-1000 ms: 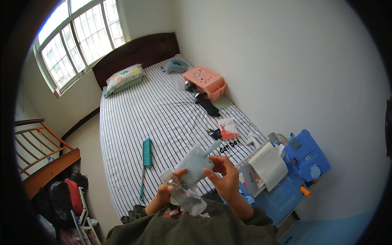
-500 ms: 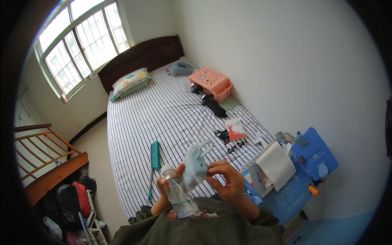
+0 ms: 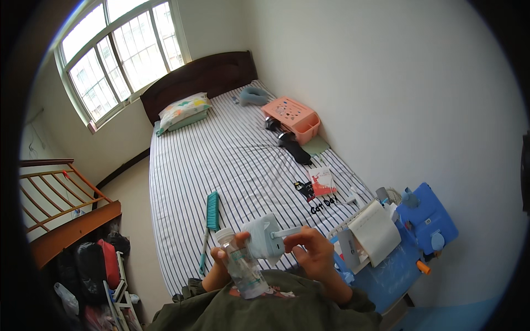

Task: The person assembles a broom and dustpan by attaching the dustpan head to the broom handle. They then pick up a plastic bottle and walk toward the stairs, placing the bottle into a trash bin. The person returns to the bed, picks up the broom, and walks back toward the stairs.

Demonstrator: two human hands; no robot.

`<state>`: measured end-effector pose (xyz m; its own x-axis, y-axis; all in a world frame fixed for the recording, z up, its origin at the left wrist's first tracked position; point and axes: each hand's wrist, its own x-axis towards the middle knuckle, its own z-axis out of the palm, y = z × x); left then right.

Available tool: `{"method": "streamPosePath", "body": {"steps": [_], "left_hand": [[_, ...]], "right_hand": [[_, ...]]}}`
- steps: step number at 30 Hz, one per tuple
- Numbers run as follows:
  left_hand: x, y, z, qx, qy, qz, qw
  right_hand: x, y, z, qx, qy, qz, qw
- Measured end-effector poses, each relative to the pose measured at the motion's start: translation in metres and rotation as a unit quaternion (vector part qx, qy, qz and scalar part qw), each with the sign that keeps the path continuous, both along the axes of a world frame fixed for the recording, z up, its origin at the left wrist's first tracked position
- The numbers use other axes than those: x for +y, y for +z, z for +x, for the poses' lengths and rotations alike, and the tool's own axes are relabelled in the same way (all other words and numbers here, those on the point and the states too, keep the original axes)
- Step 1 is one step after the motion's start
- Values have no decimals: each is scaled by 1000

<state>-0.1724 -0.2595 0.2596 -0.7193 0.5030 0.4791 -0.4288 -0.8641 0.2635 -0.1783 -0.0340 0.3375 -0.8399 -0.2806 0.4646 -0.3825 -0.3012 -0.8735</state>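
My left hand (image 3: 220,263) is closed round a clear plastic bottle (image 3: 243,271) with a white cap, tilted in front of my shirt. Just right of the bottle is a pale blue rounded device (image 3: 261,238) with a small dark slot in its side. My left fingertips reach its edge, and they seem to hold it along with the bottle. A pale flat strap (image 3: 288,231) sticks out from the device to the right. The fingers of my right hand (image 3: 312,252) pinch the strap's outer end.
A teal brush (image 3: 212,211) lies on the striped bed (image 3: 221,154). Farther off are a book (image 3: 322,182), a black-handled thing (image 3: 296,151), a pink storage box (image 3: 292,113) and pillows (image 3: 185,110). At right, a blue table (image 3: 389,278) carries an open notebook (image 3: 374,231) and a blue case (image 3: 428,218).
The pale blue device has turned and dropped slightly. Its strap, curled in an upright loop before, now points out to the right, and my right hand has moved from the device's side to the strap.
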Motion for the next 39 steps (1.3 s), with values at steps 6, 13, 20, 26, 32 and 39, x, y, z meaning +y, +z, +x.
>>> {"method": "streamPosePath", "body": {"steps": [6,13,20,26,32,39], "left_hand": [[-5,-6,-2,8,15,-32,999],[-12,-18,5,-38,16,-72,997],[-8,-9,16,-127,35,-91,987],[-5,-19,18,-160,45,-114,979],[0,-3,22,-201,79,-147,965],[-3,15,20,-168,110,-230,952]], "right_hand": [[4,17,-22,-9,-11,42,999],[0,37,-47,69,26,156,985],[-3,34,-48,187,-30,200,961],[-11,11,-43,259,-130,181,940],[-10,-18,-36,3,20,13,1000],[-3,-19,-18,-85,90,99,987]]}}
